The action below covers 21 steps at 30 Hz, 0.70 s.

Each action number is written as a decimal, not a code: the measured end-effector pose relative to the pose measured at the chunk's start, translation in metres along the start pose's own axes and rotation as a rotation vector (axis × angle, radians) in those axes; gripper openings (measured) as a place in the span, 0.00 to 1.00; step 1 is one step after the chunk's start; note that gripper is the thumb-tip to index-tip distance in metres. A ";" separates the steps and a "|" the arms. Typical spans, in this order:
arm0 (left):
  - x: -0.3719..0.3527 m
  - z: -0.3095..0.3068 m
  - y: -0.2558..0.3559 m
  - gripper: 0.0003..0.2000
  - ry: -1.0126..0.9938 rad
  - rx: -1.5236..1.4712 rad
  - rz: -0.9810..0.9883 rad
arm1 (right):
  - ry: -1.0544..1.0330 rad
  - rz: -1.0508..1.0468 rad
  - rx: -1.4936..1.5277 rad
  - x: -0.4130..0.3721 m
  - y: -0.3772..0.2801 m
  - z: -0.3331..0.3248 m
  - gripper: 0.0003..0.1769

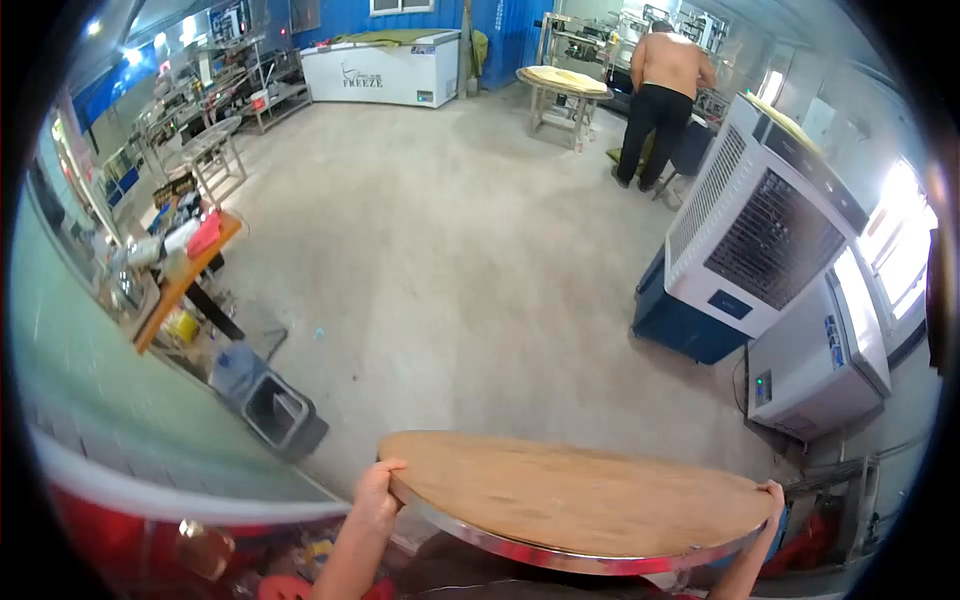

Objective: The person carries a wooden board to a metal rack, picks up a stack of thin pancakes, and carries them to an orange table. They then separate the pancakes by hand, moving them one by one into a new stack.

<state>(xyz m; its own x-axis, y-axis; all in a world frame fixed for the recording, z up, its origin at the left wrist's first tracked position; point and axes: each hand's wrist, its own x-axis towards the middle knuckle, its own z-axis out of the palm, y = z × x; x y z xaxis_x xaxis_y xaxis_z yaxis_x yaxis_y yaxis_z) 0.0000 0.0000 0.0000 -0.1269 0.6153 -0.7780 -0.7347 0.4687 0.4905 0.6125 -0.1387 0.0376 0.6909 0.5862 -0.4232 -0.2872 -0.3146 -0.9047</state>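
Observation:
A large round wooden board (570, 495) with a shiny metal rim is held in front of my body, its brown top surface facing up. My left hand (377, 490) is closed around the board's left edge, thumb lying on top. At the opposite end, my right hand (774, 500) grips the right edge, with only part of its fingers showing. Both hands' undersides are hidden by the board. Nothing is lying on the wooden surface.
An air cooler (745, 230) and a small freezer (815, 350) stand on the right. A white chest freezer (385, 75) is at the back, near a round table (565, 82) and a person (662, 100). A cluttered wooden table (185, 290) and grey bin (280, 408) are left.

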 end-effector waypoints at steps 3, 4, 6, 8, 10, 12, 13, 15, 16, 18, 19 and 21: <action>0.060 0.058 0.069 0.18 -0.057 -0.022 -0.080 | 0.021 -0.303 -0.114 0.083 -0.014 -0.016 0.10; 0.082 0.080 0.100 0.19 -0.067 -0.017 -0.086 | 0.020 -0.312 -0.080 0.079 -0.015 0.036 0.10; 0.134 0.106 0.152 0.19 -0.049 -0.010 -0.085 | 0.015 -0.319 -0.039 0.083 -0.028 0.142 0.10; 0.202 0.118 0.189 0.17 0.005 -0.024 -0.063 | -0.034 -0.340 -0.036 0.116 -0.038 0.228 0.10; 0.255 0.132 0.236 0.16 0.029 -0.086 -0.017 | -0.095 -0.356 -0.024 0.167 -0.048 0.310 0.10; 0.258 0.162 0.317 0.15 0.170 -0.108 0.018 | -0.198 -0.290 0.005 0.244 -0.048 0.362 0.10; 0.276 0.160 0.347 0.15 0.183 -0.135 0.039 | -0.231 -0.423 -0.081 0.224 -0.070 0.439 0.10; 0.314 0.154 0.414 0.15 0.185 -0.195 0.100 | -0.265 -0.701 -0.236 0.169 -0.123 0.610 0.11; 0.327 0.150 0.448 0.15 0.093 -0.251 0.100 | -0.304 -0.664 -0.209 0.181 -0.133 0.672 0.11; 0.368 0.132 0.504 0.16 0.105 -0.326 0.192 | -0.435 -0.533 -0.132 0.210 -0.146 0.796 0.12; 0.391 0.126 0.532 0.16 0.107 -0.347 0.236 | -0.484 -0.506 -0.108 0.217 -0.148 0.858 0.12; 0.428 0.120 0.581 0.16 0.178 -0.394 0.239 | -0.548 -0.461 -0.109 0.216 -0.154 0.962 0.12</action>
<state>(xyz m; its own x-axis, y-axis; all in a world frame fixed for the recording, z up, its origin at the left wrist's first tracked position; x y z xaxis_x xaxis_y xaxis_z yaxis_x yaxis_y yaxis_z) -0.4010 0.6113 -0.0011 -0.4094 0.5423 -0.7336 -0.8630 0.0307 0.5043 0.1670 0.7545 0.0382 0.2853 0.9584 0.0103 0.0408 -0.0015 -0.9992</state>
